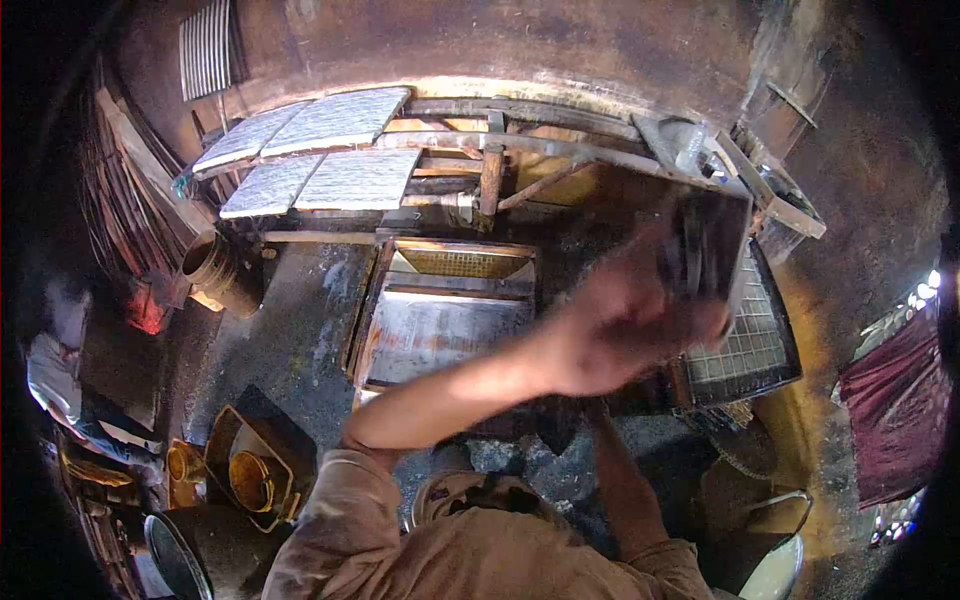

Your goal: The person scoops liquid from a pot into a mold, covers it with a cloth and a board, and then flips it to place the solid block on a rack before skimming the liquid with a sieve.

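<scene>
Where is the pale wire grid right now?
The pale wire grid is right of centre in the head view, between the left hand and the maroon cloth.

Dark, roughly rectangular object (705, 240), blurred, long side near upright, held raised in left hand (628, 322).

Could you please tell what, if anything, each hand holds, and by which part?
The left hand seems to hold a dark, blurred object by its near end; its identity cannot be told. The right hand is hidden from view.
</scene>
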The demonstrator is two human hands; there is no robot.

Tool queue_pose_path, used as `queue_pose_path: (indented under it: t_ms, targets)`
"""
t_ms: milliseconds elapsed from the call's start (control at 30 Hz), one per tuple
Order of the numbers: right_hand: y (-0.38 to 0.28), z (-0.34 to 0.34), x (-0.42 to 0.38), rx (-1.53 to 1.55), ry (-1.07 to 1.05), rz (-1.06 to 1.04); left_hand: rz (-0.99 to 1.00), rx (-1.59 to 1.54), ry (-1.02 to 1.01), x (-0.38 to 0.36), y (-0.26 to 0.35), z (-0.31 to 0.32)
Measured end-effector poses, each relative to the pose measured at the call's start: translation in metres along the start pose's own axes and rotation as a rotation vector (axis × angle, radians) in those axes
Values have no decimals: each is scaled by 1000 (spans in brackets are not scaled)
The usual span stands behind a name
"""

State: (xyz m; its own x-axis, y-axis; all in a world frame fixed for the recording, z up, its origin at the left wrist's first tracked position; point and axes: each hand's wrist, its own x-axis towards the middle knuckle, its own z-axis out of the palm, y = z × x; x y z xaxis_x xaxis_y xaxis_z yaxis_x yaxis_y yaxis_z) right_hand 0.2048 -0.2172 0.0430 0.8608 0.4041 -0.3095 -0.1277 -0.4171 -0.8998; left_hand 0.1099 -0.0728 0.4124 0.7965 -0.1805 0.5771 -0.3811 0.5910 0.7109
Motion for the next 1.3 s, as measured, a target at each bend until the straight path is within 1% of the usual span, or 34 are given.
queue_pose_path:
  t_ms: [67, 133, 167, 233, 267, 300, 333, 367, 400, 433, 467, 500, 533, 567, 633, 667, 700, 733, 767, 800, 833, 867, 900, 933, 967, 1000, 1033, 1067, 1100, 1167, 1200, 1233, 1267, 1300]
  targets:
    - [-45, -34, 8, 52, 36, -79, 240, 219, -1, 16, 33, 2]
    - [-95, -78, 18, 78, 100, -152, 289, 276, 80, 22, 57, 3]
    - [-122, -104, 20, 61, 142, -183, 231, 228, 160, 21, 66, 2]
    - [-181, -165, 19, -38, 261, -229, 163, 391, 323, 8, 56, -22]
    - [-213, -195, 15, -27, 302, -240, 18, 567, 403, -2, 41, -43]
    - [-268, -189, -16, 587, 157, -311, -131, 738, 483, -16, 23, -61]
    - [-302, -219, -34, 312, 325, -331, -182, 975, 399, -34, 9, -66]
    - [-334, -233, -53, 357, 358, -404, -406, 903, 400, -51, -21, -79]
    - [-361, -246, -66, 400, 393, -476, -543, 994, 259, -67, -47, -85]
    - [-382, -272, -67, 261, 565, -517, -703, 981, 222, -87, -79, -96]
    - [-404, -272, -91, 94, 698, -606, -473, 1124, 151, -108, -108, -106]
    - [-411, -302, -76, 329, 616, -748, -500, 922, 243, -112, -112, -93]
    - [-417, -334, -65, 330, 677, -847, -446, 997, 243, -111, -104, -85]
    - [-421, -366, -53, 198, 824, -931, -444, 983, 212, -111, -103, -86]
    - [-420, -376, -53, -188, 1182, -1018, -324, 416, 476, -116, -104, -93]
    - [-413, -377, -49, -449, 1415, -1022, -368, 403, 465, -122, -105, -104]
    - [-396, -375, -46, -580, 1395, -1031, -409, 394, 454, -129, -103, -120]
    - [-367, -396, -20, -762, 1551, -1055, -452, 348, 459, -143, -112, -146]
    - [-345, -372, -22, -753, 1385, -885, -480, 456, 494, -165, -130, -179]
    - [-296, -381, 2, -833, 1324, -895, -500, 506, 589, -189, -141, -207]
    - [-236, -406, 33, -852, 1111, -789, -562, 606, 677, -218, -154, -243]
    - [-203, -385, 36, -1135, 916, -194, -584, 634, 752, -245, -156, -272]
    - [-178, -346, 34, -1070, 901, -117, -548, 708, 777, -283, -162, -306]
    - [-153, -304, 30, -1007, 888, -40, -556, 1295, 558, -315, -158, -339]
    - [-116, -281, 44, -825, 836, -190, -609, 1070, 781, -366, -167, -380]
    - [-116, -223, 35, -799, 804, -185, -439, 1319, 694, -410, -168, -408]
    - [-120, -162, 24, -773, 772, -179, -573, 1271, 1047, -449, -175, -427]
    - [-83, -119, 29, -751, 650, -215, -637, 986, 1369, -466, -167, -426]
    - [-34, -77, 34, -746, 491, -196, -655, 996, 1382, -486, -163, -433]
    - [66, 2, 42, -763, 214, -24, -1252, 1392, 805, -535, -171, -454]
    - [126, 40, 43, -802, 146, 202, -1534, 1526, 459, -558, -171, -462]
    - [189, 76, 42, -871, 115, 252, -1793, 1607, 72, -572, -161, -469]
    - [197, 97, 34, -807, 77, 390, -1824, 1609, 100, -576, -152, -470]
    - [191, 110, 31, -726, 83, 483, -1808, 1227, 562, -566, -151, -458]
